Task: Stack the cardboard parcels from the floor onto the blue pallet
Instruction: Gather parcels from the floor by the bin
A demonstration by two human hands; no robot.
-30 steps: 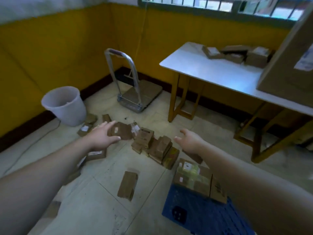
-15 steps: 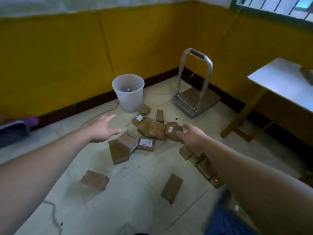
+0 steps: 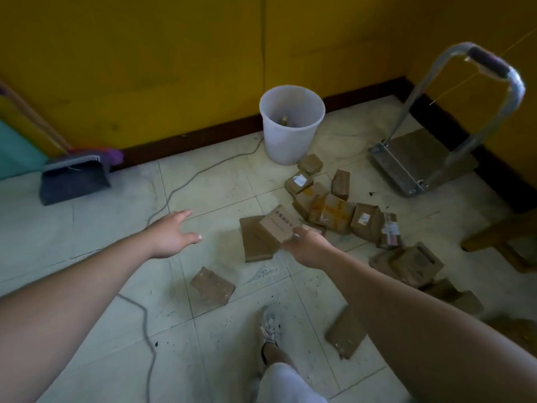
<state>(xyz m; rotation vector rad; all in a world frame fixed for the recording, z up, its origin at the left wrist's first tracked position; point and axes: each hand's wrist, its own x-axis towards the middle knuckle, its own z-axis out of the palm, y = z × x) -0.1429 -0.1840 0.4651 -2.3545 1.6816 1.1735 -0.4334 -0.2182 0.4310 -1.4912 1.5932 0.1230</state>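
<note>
Several brown cardboard parcels [image 3: 331, 210] lie scattered on the tiled floor below the bucket. A small printed parcel [image 3: 277, 223] leans tilted on a flat parcel [image 3: 255, 245]. My right hand [image 3: 308, 247] is at the printed parcel's near right corner, thumb and fingers pinching that corner. My left hand [image 3: 174, 234] hovers open over bare floor to the left, fingers spread, holding nothing. One loose parcel [image 3: 212, 286] lies nearer to me, another [image 3: 345, 330] under my right forearm, and more [image 3: 406, 263] sit to the right. The blue pallet is out of view.
A white bucket [image 3: 290, 126] stands by the yellow wall. A metal hand trolley [image 3: 421, 164] is at the right, with a wooden table leg [image 3: 499, 237] beyond it. At the left sit a grey dustpan [image 3: 72, 178] and broom. A cable [image 3: 174, 193] snakes across the floor. My shoe [image 3: 270, 327] is below.
The view has swung left and down, so the pallet and table top have left the frame. My right hand has moved left onto the printed parcel. My left hand stays open.
</note>
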